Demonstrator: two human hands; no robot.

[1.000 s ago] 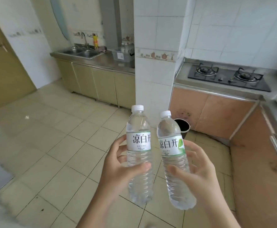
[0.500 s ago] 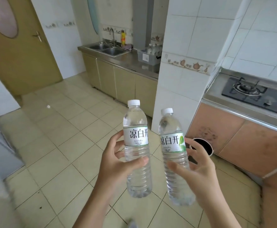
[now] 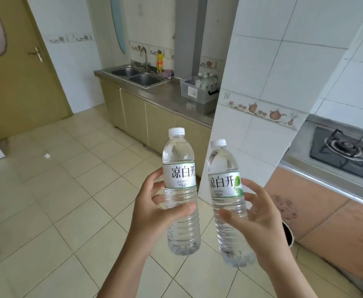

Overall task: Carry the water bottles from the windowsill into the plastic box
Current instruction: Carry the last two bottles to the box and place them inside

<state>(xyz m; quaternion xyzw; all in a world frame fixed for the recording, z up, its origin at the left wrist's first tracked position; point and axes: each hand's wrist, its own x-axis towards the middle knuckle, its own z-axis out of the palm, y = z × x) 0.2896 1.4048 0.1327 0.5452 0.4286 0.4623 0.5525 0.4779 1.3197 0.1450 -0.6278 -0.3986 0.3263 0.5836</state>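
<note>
I hold two clear water bottles with white caps and white-green labels upright in front of me. My left hand (image 3: 154, 211) grips the left bottle (image 3: 179, 164) around its lower half. My right hand (image 3: 260, 220) grips the right bottle (image 3: 224, 168), which leans slightly left at the top. Far ahead on the steel counter stands the clear plastic box (image 3: 192, 91) with several bottles (image 3: 205, 79) standing in it. The windowsill is out of view.
A tiled pillar (image 3: 262, 93) stands just right of the path to the counter. A double sink (image 3: 137, 76) lies left of the box, a gas hob (image 3: 348, 151) at the right. A dark bin (image 3: 289, 235) sits behind my right hand. A door (image 3: 14, 72) is at the left.
The view has swung left and moved closer to the sink counter, so the box and door show larger. Both hands keep the same grip on the bottles.
</note>
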